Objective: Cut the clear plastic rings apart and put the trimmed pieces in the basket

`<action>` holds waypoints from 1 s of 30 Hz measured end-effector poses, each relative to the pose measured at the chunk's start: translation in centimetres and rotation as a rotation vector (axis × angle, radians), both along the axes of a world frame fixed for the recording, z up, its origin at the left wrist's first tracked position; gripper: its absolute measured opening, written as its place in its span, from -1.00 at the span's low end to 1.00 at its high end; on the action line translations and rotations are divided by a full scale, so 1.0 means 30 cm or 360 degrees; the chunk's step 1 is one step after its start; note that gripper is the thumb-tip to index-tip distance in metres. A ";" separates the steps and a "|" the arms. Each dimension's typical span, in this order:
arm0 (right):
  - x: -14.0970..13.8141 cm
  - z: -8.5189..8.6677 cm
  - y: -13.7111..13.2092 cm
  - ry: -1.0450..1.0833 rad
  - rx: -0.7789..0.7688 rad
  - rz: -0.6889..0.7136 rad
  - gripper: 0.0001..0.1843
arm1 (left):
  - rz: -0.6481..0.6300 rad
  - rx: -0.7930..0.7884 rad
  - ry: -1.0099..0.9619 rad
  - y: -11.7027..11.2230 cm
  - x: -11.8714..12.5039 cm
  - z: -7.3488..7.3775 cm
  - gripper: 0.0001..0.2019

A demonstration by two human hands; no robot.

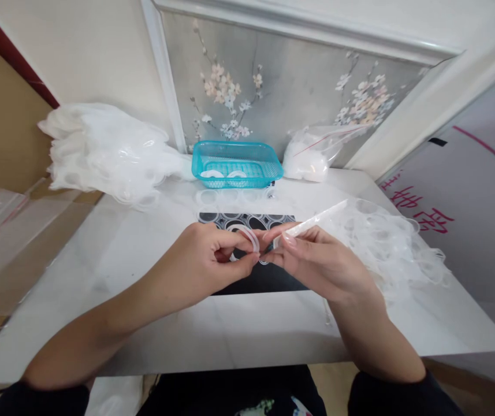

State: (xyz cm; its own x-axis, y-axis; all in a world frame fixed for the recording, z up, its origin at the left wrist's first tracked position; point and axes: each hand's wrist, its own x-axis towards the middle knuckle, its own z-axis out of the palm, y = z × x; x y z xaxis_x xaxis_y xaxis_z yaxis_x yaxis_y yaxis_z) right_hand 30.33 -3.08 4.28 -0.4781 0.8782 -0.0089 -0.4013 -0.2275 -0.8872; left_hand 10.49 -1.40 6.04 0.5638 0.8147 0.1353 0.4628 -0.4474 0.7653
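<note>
- So we're pinching a translucent whitish plastic ring (pixel 255 238) in our left hand (pixel 206 254), thumb and fingers clamped together on its edge; it's hovering over the middle of the work area, right in front of us.
- Our right hand (pixel 323 257) is closing its thumb and fingers on a narrow, glossy whitish strip (pixel 316 220), which is slanting up and away to the right. We're not able to tell if its far end is joining the pile behind it.
- Both sets of fingertips are sitting just beside each other; we can't tell if they're touching.
- Underneath, a black rectangular mat with a grey-and-white circle print (pixel 268 281) is lying on a white, faintly marbled table (pixel 164 329).
- Past the mat, a row of clear round rings (pixel 230 197) is lying in front of a teal perforated plastic basket (pixel 238 145), and two white curved pieces (pixel 211 174) are resting inside that.
- To the right of our hands, a loose pile of translucent rings (pixel 377 234) is spreading over the tabletop.
- A big, bulging clear bag of whitish pieces (pixel 104 153) is slumping left of the basket, and a smaller clear bag with a red line (pixel 310 156) is leaning at its right.
- Behind it all, a white-framed grey panel with painted blossoms (pixel 290 86) is standing, and a whiteboard with pinkish-red writing (pixel 472 190) is filling the right side.
</note>
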 end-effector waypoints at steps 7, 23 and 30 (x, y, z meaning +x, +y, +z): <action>-0.008 -0.014 0.015 0.0087 -0.0221 0.0136 -0.81 | -0.0139 0.0022 0.0151 0.006 -0.012 -0.008 -0.82; 0.022 0.025 0.000 -0.0035 0.0079 0.0054 -0.84 | -0.0149 -0.0270 0.0326 0.079 -0.017 -0.009 -0.75; 0.022 0.037 -0.023 -0.0327 0.0246 0.0269 -0.87 | -0.0242 -0.0762 -0.0363 0.123 -0.050 0.000 -0.60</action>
State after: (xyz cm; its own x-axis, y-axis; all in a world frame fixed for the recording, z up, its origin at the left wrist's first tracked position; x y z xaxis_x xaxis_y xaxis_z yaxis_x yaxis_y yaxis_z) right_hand 31.01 -3.78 5.41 -0.6197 0.7848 0.0069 -0.1779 -0.1319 -0.9752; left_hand 8.98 2.28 6.04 0.6800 0.7266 -0.0981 0.2189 -0.0735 0.9730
